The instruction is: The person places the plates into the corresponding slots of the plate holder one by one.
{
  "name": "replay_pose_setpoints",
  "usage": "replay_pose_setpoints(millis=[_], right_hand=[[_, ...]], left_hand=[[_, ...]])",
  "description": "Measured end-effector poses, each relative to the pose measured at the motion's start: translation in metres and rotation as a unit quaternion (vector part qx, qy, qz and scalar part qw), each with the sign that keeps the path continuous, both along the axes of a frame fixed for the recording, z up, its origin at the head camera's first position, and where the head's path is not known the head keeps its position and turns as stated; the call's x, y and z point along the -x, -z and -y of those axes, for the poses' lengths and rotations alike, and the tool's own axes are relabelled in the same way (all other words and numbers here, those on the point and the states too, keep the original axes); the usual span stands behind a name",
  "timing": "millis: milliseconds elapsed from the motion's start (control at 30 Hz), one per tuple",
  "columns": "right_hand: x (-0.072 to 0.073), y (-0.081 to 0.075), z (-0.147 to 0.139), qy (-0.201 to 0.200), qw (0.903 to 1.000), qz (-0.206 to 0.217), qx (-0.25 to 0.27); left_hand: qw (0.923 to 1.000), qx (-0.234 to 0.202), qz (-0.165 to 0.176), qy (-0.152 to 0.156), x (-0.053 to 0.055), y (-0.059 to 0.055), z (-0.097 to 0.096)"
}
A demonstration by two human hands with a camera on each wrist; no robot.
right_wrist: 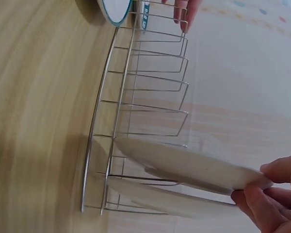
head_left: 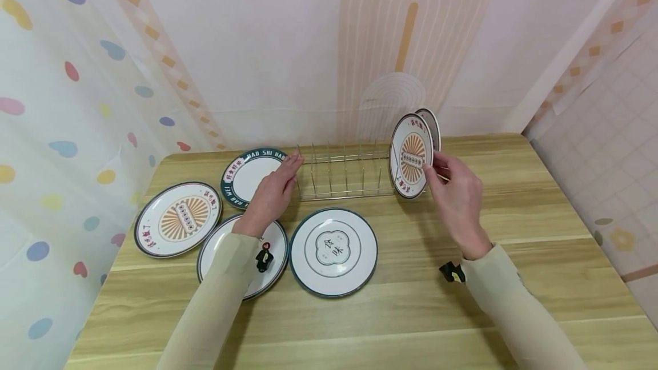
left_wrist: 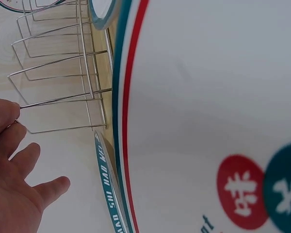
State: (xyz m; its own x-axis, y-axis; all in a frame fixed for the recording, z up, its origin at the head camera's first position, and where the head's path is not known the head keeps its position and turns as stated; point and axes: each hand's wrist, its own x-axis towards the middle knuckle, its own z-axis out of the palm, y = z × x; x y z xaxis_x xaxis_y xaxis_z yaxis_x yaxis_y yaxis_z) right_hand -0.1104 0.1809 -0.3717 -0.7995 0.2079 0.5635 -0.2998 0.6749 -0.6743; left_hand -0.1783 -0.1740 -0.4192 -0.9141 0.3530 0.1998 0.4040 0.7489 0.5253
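My right hand (head_left: 457, 193) pinches the rim of a white plate with an orange sunburst (head_left: 413, 156), which stands on edge in the right end of a wire dish rack (head_left: 344, 193). Close behind it, a second plate (head_left: 430, 124) stands upright in the rack, mostly hidden. At the rack's left end, my left hand (head_left: 272, 196) holds the top of the end wire between its fingertips, as the left wrist view shows (left_wrist: 20, 108). Seen from the right wrist, the held plate (right_wrist: 189, 165) leans between the wires, its lower edge down at the rack's base.
Flat on the wooden table (head_left: 411, 313) lie a green-rimmed plate (head_left: 254, 173), a sunburst plate (head_left: 177, 218), a plate partly under the left sleeve (head_left: 272, 238) and a flower-centred plate (head_left: 334, 253) before the rack. A patterned curtain (head_left: 288, 44) hangs behind.
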Motion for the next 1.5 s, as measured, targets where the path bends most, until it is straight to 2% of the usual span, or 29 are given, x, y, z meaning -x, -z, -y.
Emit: replay_pose_setpoints(millis=[267, 533, 800, 967, 1233, 1500], right_hand=[[0.004, -0.003, 0.005, 0.009, 0.9989, 0.019, -0.041], [0.005, 0.001, 0.007, 0.01, 0.9961, 0.029, -0.083], [0.004, 0.007, 0.009, 0.014, 0.9954, 0.037, -0.088], [-0.001, 0.012, 0.007, -0.012, 0.9978, 0.034, -0.054], [-0.023, 0.018, 0.005, -0.076, 0.9963, 0.039, 0.003], [-0.041, 0.022, 0.01, -0.126, 0.9911, 0.043, -0.009]], left_hand=[[1.0, -0.001, -0.004, -0.002, -0.001, 0.002, -0.001], [1.0, -0.001, -0.003, 0.0, 0.0, 0.003, -0.002], [1.0, -0.007, -0.002, 0.003, 0.0, 0.002, -0.004], [1.0, -0.005, -0.001, 0.003, 0.0, 0.001, -0.004], [1.0, -0.004, -0.008, 0.001, 0.0, 0.002, -0.002], [0.9999, -0.006, -0.013, -0.003, -0.002, 0.0, -0.001]])
